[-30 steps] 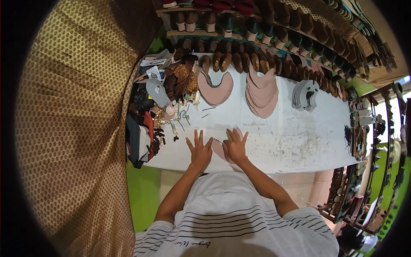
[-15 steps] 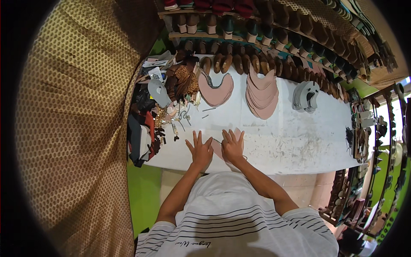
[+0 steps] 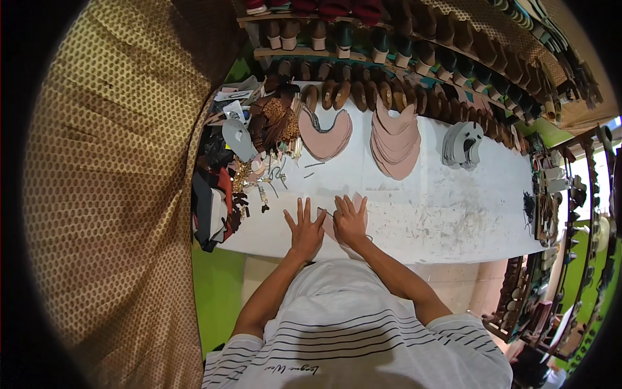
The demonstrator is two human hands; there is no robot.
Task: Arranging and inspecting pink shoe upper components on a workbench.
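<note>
In front of my body, a curved pink shoe-upper piece (image 3: pixel 329 228) lies on the white-covered table, partly hidden under my hands. A thin dark strip runs along its inner edge between them. My left hand (image 3: pixel 306 228) lies flat beside the piece with fingers spread, its index finger and thumb side close to the dark edge. My right hand (image 3: pixel 350 223) presses down on the piece with fingers stretched forward and apart. What its thumb touches is too small to tell. Beyond my hands are a stack of similar pink pieces with dark inner edges (image 3: pixel 327 144) and a fanned plain pink stack (image 3: pixel 396 155).
Grey cut pieces (image 3: pixel 463 146) stand at the right back. Scraps, a grey cutout (image 3: pixel 238 139) and small trimmings crowd the left end of the table (image 3: pixel 453 240). Rows of brown shoes (image 3: pixel 340 95) line the back under shelves. A patterned curtain (image 3: pixel 123 194) hangs at left.
My left hand has turned slightly, its fingers pointing straighter forward. My right hand has shifted a little and stays on the pink piece.
</note>
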